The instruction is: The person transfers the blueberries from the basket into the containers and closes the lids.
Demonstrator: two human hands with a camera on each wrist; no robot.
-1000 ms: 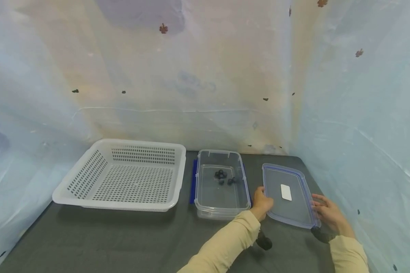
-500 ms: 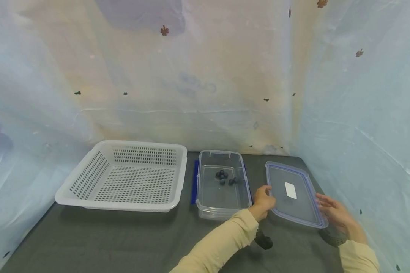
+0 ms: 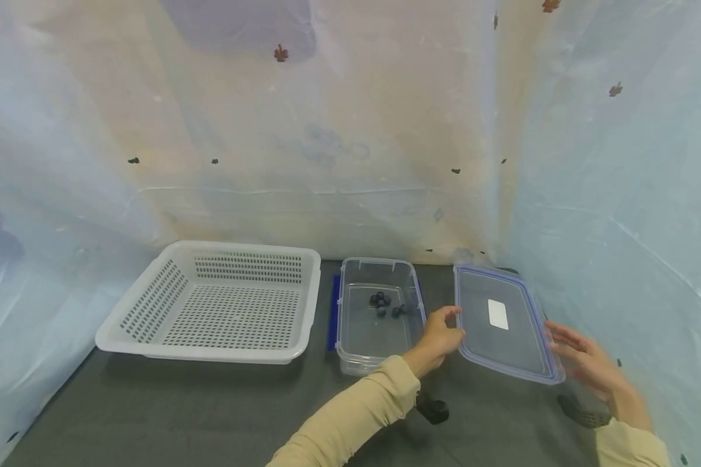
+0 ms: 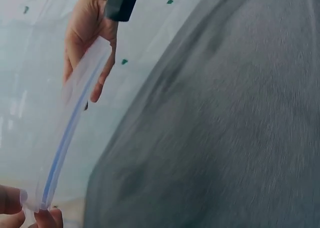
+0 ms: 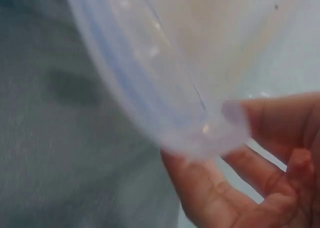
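Observation:
A clear lid with a blue seal line and a white label [image 3: 498, 314] is held above the dark table between both hands. My left hand [image 3: 438, 338] pinches the lid's left edge; in the left wrist view its fingertips [image 4: 47, 219] show at the near end of the lid [image 4: 70, 133], seen edge-on. My right hand [image 3: 596, 366] holds the right edge, and the right wrist view shows fingers [image 5: 200, 185] on both sides of the lid's corner [image 5: 200, 138]. Left of the hands stands an uncovered clear plastic box [image 3: 380, 337] with several small dark round pieces [image 3: 380, 299] in it.
A white perforated basket [image 3: 210, 353] stands on the table [image 3: 210, 408] to the left. Something flat and blue [image 3: 333, 314] shows beside the box. Patterned plastic sheeting [image 3: 350, 130] hangs behind and at both sides.
The lid has moved slightly right and then up in the head view, and both hands went with it. My right forearm has shifted rightward. The box and basket stay where they were.

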